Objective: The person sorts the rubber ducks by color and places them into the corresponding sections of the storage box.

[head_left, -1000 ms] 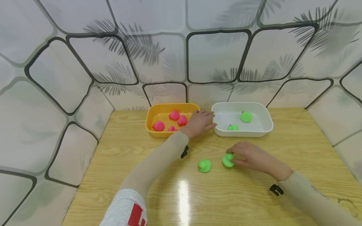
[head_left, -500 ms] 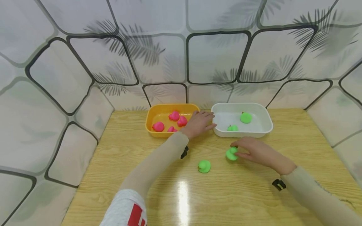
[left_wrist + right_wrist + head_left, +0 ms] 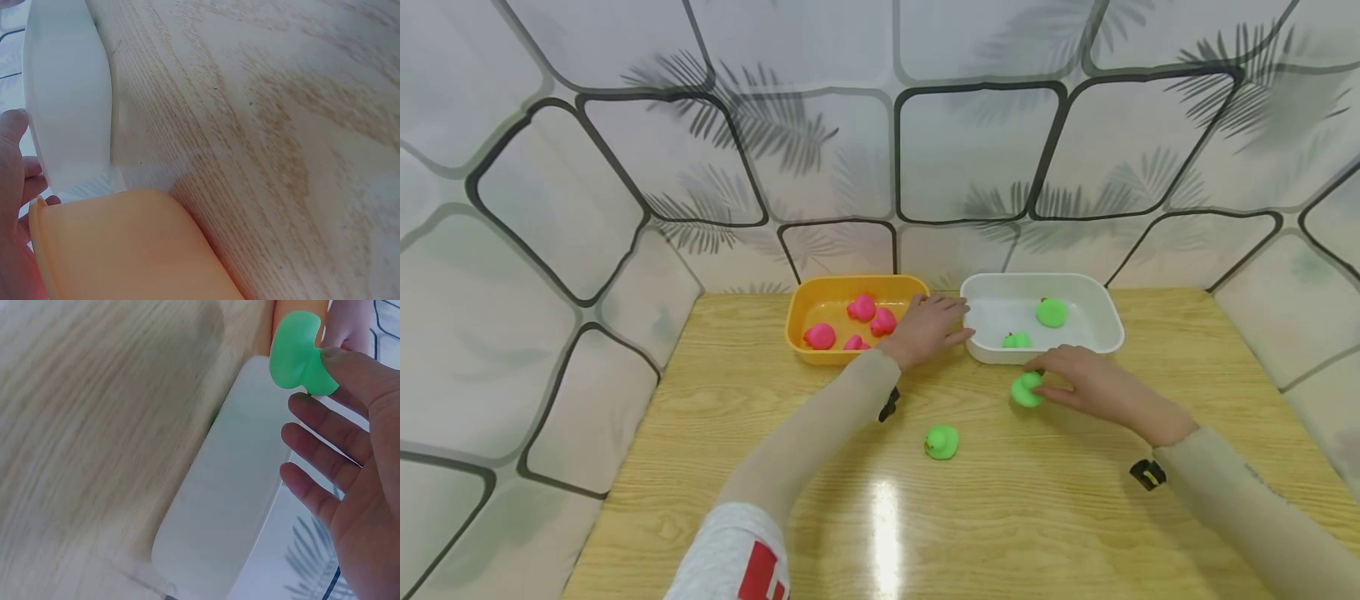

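Observation:
My right hand (image 3: pixel 1093 385) pinches a green rubber duck (image 3: pixel 1027 390) between thumb and index finger, just in front of the white bin (image 3: pixel 1037 356). In the right wrist view the duck (image 3: pixel 295 353) hangs above the table, the other fingers spread apart. My left hand (image 3: pixel 927 329) lies over the adjoining ends of the orange bin (image 3: pixel 823 357) and the white bin, fingertips right at the white rim. Pink rubber ducks sit in the orange bin, one of them a pink duck (image 3: pixel 820 336). Inside the white bin are two green ducks, including a green duck (image 3: pixel 1052 312).
Another green duck (image 3: pixel 942 442) stands on the wooden table (image 3: pixel 1000 517) in front of the bins. Behind both bins rises a patterned wall covering (image 3: pixel 970 150). My left forearm (image 3: pixel 808 433) crosses the table in front of the orange bin.
My right hand has lifted the green duck off the table and carried it away from me, toward the white bin's front wall. The left hand keeps its place.

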`<state>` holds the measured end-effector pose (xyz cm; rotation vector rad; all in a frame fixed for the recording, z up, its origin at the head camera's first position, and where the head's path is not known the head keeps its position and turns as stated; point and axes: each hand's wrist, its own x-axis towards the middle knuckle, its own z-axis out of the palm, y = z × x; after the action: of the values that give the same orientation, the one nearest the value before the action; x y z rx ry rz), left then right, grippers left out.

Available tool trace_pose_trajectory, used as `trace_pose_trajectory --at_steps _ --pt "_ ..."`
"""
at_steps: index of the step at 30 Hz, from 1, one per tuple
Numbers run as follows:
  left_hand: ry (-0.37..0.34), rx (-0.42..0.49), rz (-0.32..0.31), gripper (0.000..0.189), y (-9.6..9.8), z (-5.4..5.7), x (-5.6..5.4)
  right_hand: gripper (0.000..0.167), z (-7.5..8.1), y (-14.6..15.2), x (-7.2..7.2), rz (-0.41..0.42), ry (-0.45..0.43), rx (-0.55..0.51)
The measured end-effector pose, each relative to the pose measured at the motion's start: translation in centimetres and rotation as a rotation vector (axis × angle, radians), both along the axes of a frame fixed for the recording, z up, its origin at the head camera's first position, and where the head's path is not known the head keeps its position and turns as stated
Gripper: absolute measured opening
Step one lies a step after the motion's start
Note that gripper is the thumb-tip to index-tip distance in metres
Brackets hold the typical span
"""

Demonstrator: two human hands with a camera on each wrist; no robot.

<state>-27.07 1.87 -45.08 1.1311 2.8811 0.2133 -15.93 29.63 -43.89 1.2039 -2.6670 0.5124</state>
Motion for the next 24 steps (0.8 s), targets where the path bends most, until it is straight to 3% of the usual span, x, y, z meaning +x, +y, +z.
trace_pose_trajectory --at_steps 6,15,24 --pt "0.016 0.002 -0.008 0.057 0.0 -0.2 -0.1 0.035 0.4 0.8 -0.8 -0.014 0.051 -0.025" --pt "0.009 -0.001 -0.002 0.057 0.0 -0.1 -0.1 0.029 1.6 1.7 -2.0 -0.098 0.006 0.010" --pt "0.012 0.001 -0.001 0.057 0.0 -0.1 -0.1 0.019 1.9 1.9 -2.6 -0.082 0.032 0.025"
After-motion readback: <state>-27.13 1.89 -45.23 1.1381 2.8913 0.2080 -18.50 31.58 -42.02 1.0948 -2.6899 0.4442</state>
